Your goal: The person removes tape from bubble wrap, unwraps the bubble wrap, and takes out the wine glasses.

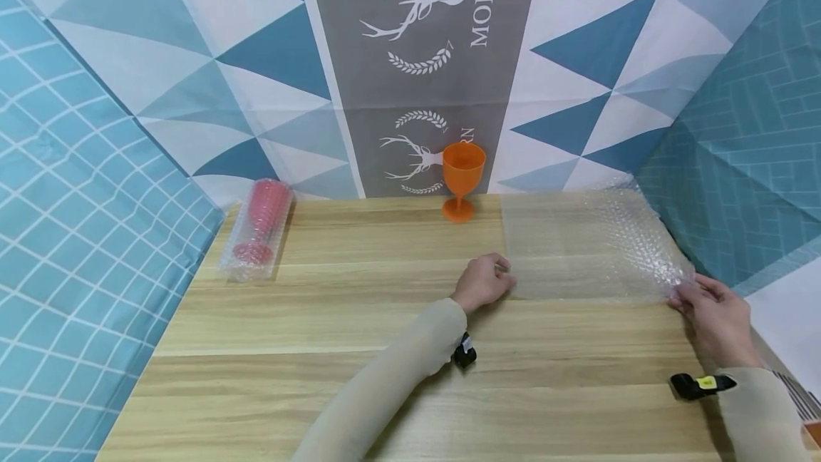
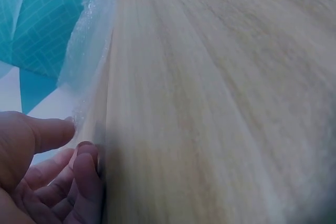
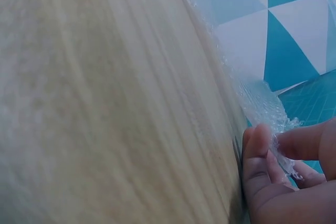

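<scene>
A clear sheet of bubble wrap (image 1: 577, 248) lies spread over the right side of the wooden table, its right edge crinkled and raised. My right hand (image 1: 721, 319) pinches its near right corner between thumb and fingers, as the right wrist view shows with the crinkled wrap (image 3: 262, 103). At the near left corner, my left hand (image 1: 482, 282) holds the edge loosely; in the left wrist view the thumb (image 2: 52, 132) touches the wrap (image 2: 92, 51) and the other fingers curl below. An orange goblet (image 1: 463, 170) stands upright behind, just left of the sheet.
A red goblet (image 1: 266, 209) wrapped in bubble wrap lies at the table's back left. Patterned cloth walls (image 1: 256, 55) border the back and both sides of the wooden table (image 1: 269, 376). Striped fabric (image 1: 798, 398) shows at the lower right.
</scene>
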The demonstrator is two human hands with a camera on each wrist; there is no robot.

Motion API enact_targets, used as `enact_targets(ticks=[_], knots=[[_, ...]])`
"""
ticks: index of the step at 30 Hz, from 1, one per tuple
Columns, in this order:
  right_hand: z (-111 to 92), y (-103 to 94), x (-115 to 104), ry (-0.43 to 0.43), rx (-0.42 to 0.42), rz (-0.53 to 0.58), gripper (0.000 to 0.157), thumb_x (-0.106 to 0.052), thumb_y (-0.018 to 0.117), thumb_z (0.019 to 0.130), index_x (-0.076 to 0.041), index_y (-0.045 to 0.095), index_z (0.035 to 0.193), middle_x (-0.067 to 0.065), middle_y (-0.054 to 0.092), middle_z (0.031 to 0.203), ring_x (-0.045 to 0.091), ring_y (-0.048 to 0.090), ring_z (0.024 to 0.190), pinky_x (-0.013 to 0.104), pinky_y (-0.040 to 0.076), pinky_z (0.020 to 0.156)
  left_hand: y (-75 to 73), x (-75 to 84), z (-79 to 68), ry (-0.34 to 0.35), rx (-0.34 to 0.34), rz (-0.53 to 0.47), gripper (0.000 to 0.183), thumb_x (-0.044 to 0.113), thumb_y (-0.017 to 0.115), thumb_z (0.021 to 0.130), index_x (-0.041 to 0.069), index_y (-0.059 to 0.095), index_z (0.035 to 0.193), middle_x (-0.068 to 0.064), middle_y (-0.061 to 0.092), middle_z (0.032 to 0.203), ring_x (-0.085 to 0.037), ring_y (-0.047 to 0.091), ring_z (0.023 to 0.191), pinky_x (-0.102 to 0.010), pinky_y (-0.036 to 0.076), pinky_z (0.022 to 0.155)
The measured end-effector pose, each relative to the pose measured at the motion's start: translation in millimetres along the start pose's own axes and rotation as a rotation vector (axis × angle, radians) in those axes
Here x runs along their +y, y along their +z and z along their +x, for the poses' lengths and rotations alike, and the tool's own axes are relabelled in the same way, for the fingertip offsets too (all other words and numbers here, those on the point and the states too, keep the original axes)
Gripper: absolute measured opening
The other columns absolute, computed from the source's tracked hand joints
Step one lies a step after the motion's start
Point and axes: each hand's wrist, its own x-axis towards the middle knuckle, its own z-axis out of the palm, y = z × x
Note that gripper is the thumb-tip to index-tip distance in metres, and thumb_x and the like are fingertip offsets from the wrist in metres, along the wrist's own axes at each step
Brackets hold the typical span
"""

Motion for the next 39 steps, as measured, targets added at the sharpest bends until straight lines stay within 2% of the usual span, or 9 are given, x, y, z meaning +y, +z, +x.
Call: enact_targets(ticks=[6, 11, 17, 20, 22, 26, 28, 33, 39], knots=[[-1, -0.4, -1, -0.005, 0.005, 0.02, 0.034, -0.017, 0.073, 0.096, -0.019, 0.053, 0.124, -0.012, 0.061, 0.102, 0.0, 0.068, 0.079, 0.017, 0.06, 0.068, 2.0, -0.4, -0.1, 0.004, 0.008, 0.041, 0.026, 0.027, 0.074, 0.096, 0.013, 0.072, 0.118, -0.002, 0.078, 0.106, -0.01, 0.07, 0.091, -0.025, 0.056, 0.078], [-1, -0.8, 0, 0.0, 0.002, 0.054, 0.034, -0.014, 0.073, 0.095, -0.019, 0.053, 0.123, -0.013, 0.065, 0.099, 0.001, 0.069, 0.079, 0.018, 0.061, 0.069, 4.0, -0.2, 0.9, -0.003, 0.018, 0.08, 0.029, 0.03, 0.074, 0.095, 0.015, 0.072, 0.12, 0.003, 0.075, 0.094, -0.006, 0.064, 0.078, -0.023, 0.052, 0.07], [-5, -3.5, -3, 0.0, 0.007, -0.009, 0.054, -0.015, 0.07, 0.097, -0.018, 0.044, 0.145, -0.018, 0.069, 0.088, 0.0, 0.07, 0.074, 0.018, 0.06, 0.065, 5.4, -1.5, 0.2, -0.003, 0.027, 0.069, 0.035, 0.033, 0.074, 0.095, 0.015, 0.069, 0.125, 0.003, 0.075, 0.094, -0.008, 0.065, 0.078, -0.024, 0.053, 0.07], [-8, -6.2, -6, -0.024, 0.014, -0.177, 0.065, -0.02, 0.065, 0.101, -0.014, 0.034, 0.158, -0.019, 0.066, 0.09, -0.005, 0.067, 0.073, 0.016, 0.059, 0.063, 5.2, -3.5, -1.5, 0.007, 0.035, 0.034, 0.039, 0.035, 0.075, 0.095, 0.014, 0.068, 0.127, -0.002, 0.077, 0.106, -0.012, 0.07, 0.091, -0.027, 0.057, 0.079], [-11, -7.1, -9, -0.063, 0.019, -0.375, 0.07, -0.028, 0.059, 0.104, -0.007, 0.026, 0.162, 0.0, 0.069, 0.11, -0.007, 0.061, 0.079, 0.011, 0.056, 0.062, 5.1, -4.9, -2.4, 0.02, 0.041, 0.012, 0.042, 0.037, 0.076, 0.094, 0.014, 0.067, 0.128, -0.005, 0.077, 0.111, -0.014, 0.072, 0.099, -0.029, 0.058, 0.084], [-20, -6.1, -19, -0.147, 0.02, -0.71, 0.08, -0.041, 0.048, 0.106, 0.005, 0.013, 0.161, 0.037, 0.033, 0.155, 0.029, 0.056, 0.118, 0.005, 0.047, 0.061, 5.8, -5.2, -4.1, 0.053, 0.048, -0.009, 0.046, 0.042, 0.075, 0.093, 0.015, 0.066, 0.13, -0.005, 0.077, 0.109, -0.013, 0.071, 0.097, -0.029, 0.059, 0.084], [-25, -5.5, -23, -0.185, 0.018, -0.741, 0.081, -0.039, 0.048, 0.106, 0.008, 0.012, 0.16, 0.042, 0.022, 0.158, 0.051, 0.041, 0.131, 0.005, 0.045, 0.06, 6.5, -4.2, -4.7, 0.062, 0.047, -0.022, 0.047, 0.044, 0.076, 0.093, 0.015, 0.066, 0.129, -0.003, 0.077, 0.103, -0.011, 0.07, 0.089, -0.028, 0.058, 0.078], [-38, 3.4, -34, -0.272, 0.072, -0.814, 0.081, -0.036, 0.05, 0.104, 0.007, 0.011, 0.16, 0.043, 0.029, 0.153, 0.06, 0.036, 0.132, 0.026, 0.044, 0.077, 9.0, -1.2, -5.6, 0.071, 0.046, -0.049, 0.046, 0.044, 0.076, 0.093, 0.015, 0.068, 0.127, 0.0, 0.075, 0.094, -0.007, 0.066, 0.077, -0.026, 0.055, 0.07], [-49, 30.6, -44, -0.407, 0.026, -0.842, 0.087, -0.032, 0.057, 0.101, 0.01, 0.008, 0.159, 0.049, 0.027, 0.148, 0.067, 0.035, 0.128, 0.073, 0.037, 0.098, 8.7, -2.5, -7.7, 0.085, 0.059, -0.067, 0.051, 0.048, 0.075, 0.092, 0.014, 0.066, 0.13, 0.001, 0.073, 0.095, -0.006, 0.065, 0.078, -0.026, 0.055, 0.071]])
